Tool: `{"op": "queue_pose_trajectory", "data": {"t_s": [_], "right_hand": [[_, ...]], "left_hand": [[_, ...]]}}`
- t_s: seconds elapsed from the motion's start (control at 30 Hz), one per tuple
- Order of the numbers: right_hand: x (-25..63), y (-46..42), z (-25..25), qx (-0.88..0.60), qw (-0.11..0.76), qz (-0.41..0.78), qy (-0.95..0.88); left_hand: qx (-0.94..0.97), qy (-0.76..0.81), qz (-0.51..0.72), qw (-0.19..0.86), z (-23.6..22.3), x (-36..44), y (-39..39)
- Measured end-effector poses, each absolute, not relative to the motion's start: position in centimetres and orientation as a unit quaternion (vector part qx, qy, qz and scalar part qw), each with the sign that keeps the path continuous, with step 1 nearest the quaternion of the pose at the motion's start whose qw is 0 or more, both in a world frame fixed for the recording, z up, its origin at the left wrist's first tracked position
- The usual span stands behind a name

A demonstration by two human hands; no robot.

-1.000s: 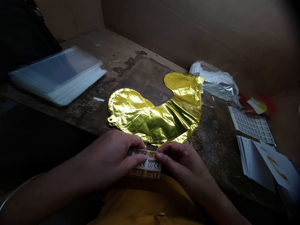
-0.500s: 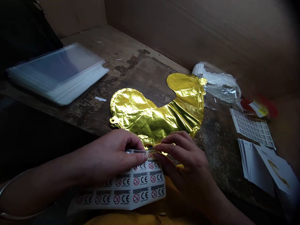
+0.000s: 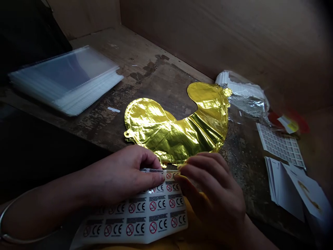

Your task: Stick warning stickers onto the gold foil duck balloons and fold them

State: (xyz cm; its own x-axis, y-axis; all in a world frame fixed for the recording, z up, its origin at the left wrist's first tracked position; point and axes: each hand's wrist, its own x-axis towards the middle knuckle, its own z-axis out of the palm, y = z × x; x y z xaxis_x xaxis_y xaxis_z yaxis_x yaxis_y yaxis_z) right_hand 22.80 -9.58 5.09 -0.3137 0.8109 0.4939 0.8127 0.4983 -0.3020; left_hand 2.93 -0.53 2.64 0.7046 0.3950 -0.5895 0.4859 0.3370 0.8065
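My left hand (image 3: pixel 137 177) grips a sheet of printed stickers (image 3: pixel 158 222) by its top edge, thumb on the front. The stickers carry CE marks and red crossed-out circles, and the sheet droops toward my lap. At its top right corner my right hand (image 3: pixel 213 187) pinches with thumb and fingers at a sticker's edge; its fingertips partly cover that sticker. Just beyond both hands, a gold foil balloon (image 3: pixel 171 135) lies flat and curved on the table, with small tabs on its edge.
A stack of clear plastic sleeves (image 3: pixel 70 83) lies at the left of the worn wooden table (image 3: pixel 145 81). At the right are a clear bag with white contents (image 3: pixel 244 92), another label sheet (image 3: pixel 281 144), folded white cards (image 3: pixel 286 187) and a red item (image 3: pixel 301 121).
My right hand has shifted slightly right and down along the sheet's top edge, uncovering more of the corner sticker. My left hand keeps its hold; the view has moved a little.
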Motion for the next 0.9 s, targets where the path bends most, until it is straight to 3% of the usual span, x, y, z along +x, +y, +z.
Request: {"op": "queue_pose_trajectory", "data": {"t_s": [0.2, 0.53, 0.63, 0.73, 0.9], "right_hand": [[23.1, -9.8, 5.0, -0.539, 0.268, 0.036, -0.797], [23.2, -10.3, 4.2, -0.447, 0.259, -0.076, -0.853], [22.7, -10.3, 5.0, -0.455, 0.280, -0.056, -0.843], [22.6, -9.6, 6.2, -0.531, 0.326, 0.010, -0.782], [22.8, -5.7, 5.8, -0.690, 0.361, 0.212, -0.591]], "left_hand": [[0.574, 0.384, -0.023, 0.723, 2.5, 2.8, -0.6], [0.562, 0.386, -0.044, 0.730, 3.5, 3.3, -0.2], [0.584, 0.387, -0.044, 0.712, 3.5, 3.1, 0.0], [0.708, 0.388, 0.000, 0.589, 3.4, 1.8, 0.4], [0.927, 0.246, 0.234, 0.158, 2.7, -2.0, 0.5]]}}
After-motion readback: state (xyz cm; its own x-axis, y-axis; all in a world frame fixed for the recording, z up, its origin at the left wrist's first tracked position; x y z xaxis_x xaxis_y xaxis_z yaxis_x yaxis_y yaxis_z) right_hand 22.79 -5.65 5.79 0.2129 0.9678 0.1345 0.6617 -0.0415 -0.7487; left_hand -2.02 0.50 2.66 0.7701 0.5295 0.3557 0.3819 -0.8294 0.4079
